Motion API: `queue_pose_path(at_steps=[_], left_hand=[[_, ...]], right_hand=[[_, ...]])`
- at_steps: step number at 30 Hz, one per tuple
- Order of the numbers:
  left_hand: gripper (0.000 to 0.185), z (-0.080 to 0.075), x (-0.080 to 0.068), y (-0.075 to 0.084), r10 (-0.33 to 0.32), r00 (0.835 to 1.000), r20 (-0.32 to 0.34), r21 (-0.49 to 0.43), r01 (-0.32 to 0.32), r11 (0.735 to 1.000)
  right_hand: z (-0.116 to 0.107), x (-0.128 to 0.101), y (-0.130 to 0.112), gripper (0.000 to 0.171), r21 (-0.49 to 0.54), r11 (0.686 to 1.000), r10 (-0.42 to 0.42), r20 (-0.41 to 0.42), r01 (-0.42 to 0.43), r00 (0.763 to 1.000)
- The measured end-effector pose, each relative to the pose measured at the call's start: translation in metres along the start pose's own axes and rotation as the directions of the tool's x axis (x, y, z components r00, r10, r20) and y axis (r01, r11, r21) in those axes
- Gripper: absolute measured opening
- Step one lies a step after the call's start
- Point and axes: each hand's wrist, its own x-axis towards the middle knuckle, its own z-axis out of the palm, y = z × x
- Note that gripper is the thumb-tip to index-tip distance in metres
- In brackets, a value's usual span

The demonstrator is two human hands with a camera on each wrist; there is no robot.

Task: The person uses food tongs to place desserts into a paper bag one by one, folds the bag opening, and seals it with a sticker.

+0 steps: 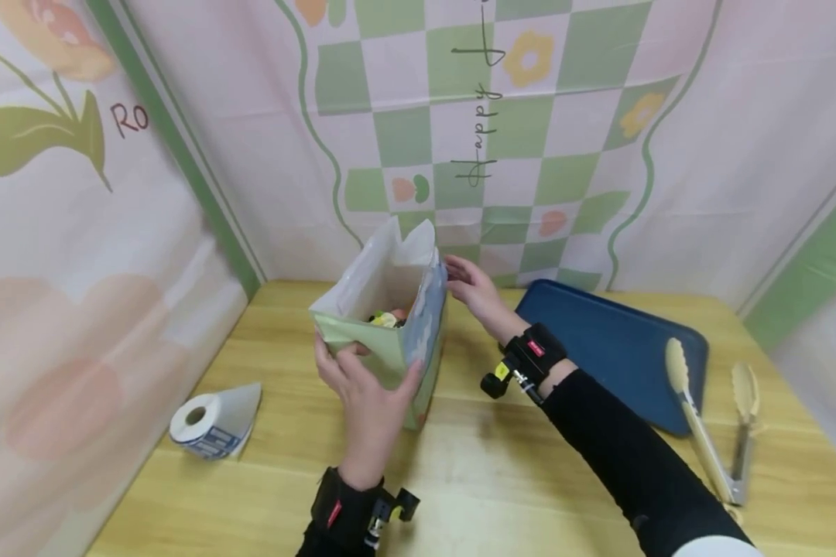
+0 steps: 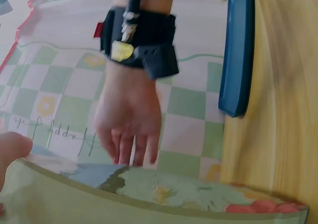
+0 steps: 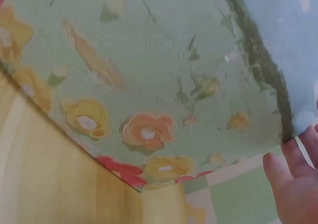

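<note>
A tall, open-topped paper gift bag [image 1: 399, 352] stands on the table, pale green in front with a painted flower side [image 3: 149, 85]. Small colourful pieces [image 1: 388, 318] show inside it, mostly hidden by its walls. My left hand [image 1: 369, 410] grips the near panel, fingers at the left edge and thumb [image 1: 412, 379] at the right. In the left wrist view only part of that hand appears at the frame's edge. My right hand [image 1: 481, 300] touches the bag's far right edge with its fingertips, fingers extended, as the right wrist view also shows.
To the right lies a dark blue tray [image 1: 599, 340], with metal tongs [image 1: 704, 441] with pale tips overlapping its right edge. A roll of labels [image 1: 209, 425] sits at left on the wooden table [image 1: 488, 495]. Printed cloth [image 1: 418, 131] hangs behind.
</note>
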Motion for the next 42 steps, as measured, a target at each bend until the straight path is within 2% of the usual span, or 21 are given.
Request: queue_pose_path(at_steps=[9, 12, 17, 24, 28, 31, 35, 38, 42], left_hand=[[0.073, -0.013, 0.012, -0.015, 0.066, 0.994, 0.087, -0.028, -0.064, 0.998], [0.070, -0.019, 0.017, -0.022, 0.094, 0.987, 0.132, -0.046, -0.088, 0.995], [0.068, -0.030, 0.027, -0.031, 0.110, 0.968, 0.226, -0.083, -0.093, 0.992], [0.063, -0.041, 0.039, -0.039, 0.159, 0.924, 0.348, -0.096, -0.133, 0.986], [0.065, -0.043, 0.044, -0.048, 0.153, 0.906, 0.395, -0.138, -0.106, 0.985], [0.073, -0.044, 0.050, -0.056, 0.167, 0.886, 0.432, -0.212, -0.080, 0.974], [0.074, -0.046, 0.057, -0.064, 0.199, 0.844, 0.498, -0.331, -0.027, 0.943], [0.068, -0.049, 0.063, -0.069, 0.211, 0.810, 0.548, -0.387, 0.022, 0.922], [0.084, -0.052, 0.073, -0.075, 0.215, 0.771, 0.599, -0.410, 0.064, 0.910]], right_hand=[[-0.010, -0.027, 0.005, 0.052, 0.005, 1.000, -0.001, -0.034, 0.002, 0.999], [-0.012, -0.036, 0.004, 0.051, 0.010, 1.000, 0.007, -0.061, -0.007, 0.998], [-0.017, -0.051, 0.004, 0.049, -0.004, 1.000, 0.018, -0.095, -0.018, 0.995], [-0.020, -0.073, 0.007, 0.048, -0.075, 0.997, -0.026, -0.142, 0.016, 0.990], [-0.020, -0.086, 0.007, 0.046, -0.098, 0.994, -0.065, -0.158, 0.050, 0.985], [-0.022, -0.095, 0.006, 0.045, -0.118, 0.991, -0.083, -0.159, 0.064, 0.984], [-0.024, -0.107, 0.004, 0.047, -0.181, 0.981, -0.095, -0.172, 0.063, 0.980], [-0.025, -0.117, 0.002, 0.045, -0.276, 0.959, -0.119, -0.186, 0.064, 0.975], [-0.025, -0.130, -0.001, 0.041, -0.385, 0.917, -0.184, -0.167, 0.108, 0.969]])
